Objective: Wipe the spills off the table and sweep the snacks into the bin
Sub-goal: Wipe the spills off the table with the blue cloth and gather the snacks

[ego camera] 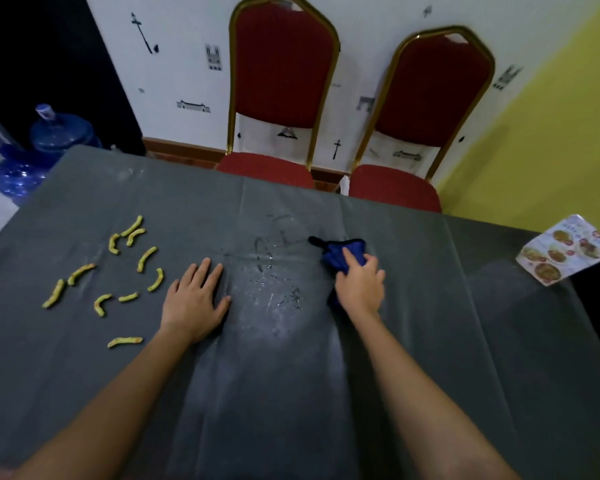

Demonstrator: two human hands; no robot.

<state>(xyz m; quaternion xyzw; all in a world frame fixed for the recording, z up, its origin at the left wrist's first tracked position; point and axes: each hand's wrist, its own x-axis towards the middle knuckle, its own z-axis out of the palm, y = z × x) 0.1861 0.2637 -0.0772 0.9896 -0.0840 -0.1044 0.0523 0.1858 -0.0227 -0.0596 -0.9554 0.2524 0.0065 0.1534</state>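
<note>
At the middle of the grey-covered table (430, 341), glistening in droplets and smeared streaks — the spill (271, 289). Just to the right of the spill, pressing a bunched blue cloth (340, 252) down onto the covering with the right hand (359, 285), fingers curling over the cloth and gripping it, the cloth's far part and a dark loop sticking out beyond the fingertips. Just to the left of the spill, resting the left hand (194, 303) flat on the table, palm down, fingers straight and spread, holding nothing — thumb lying right beside the wet patch. Further left of the spill, lying scattered and mostly apart from one another, about ten curved yellow-green snacks (147, 258), none touching either hand. Far to the right of the spill, lying at the table's edge, a printed leaflet (568, 252) showing pictures of dishes. Beyond the spill, standing against the patterned wall, two red chairs (281, 64) with gold frames, seats sitting close to the far table edge. Beyond and far left of the spill, standing on the floor past the table corner, blue water bottles (59, 133).
</note>
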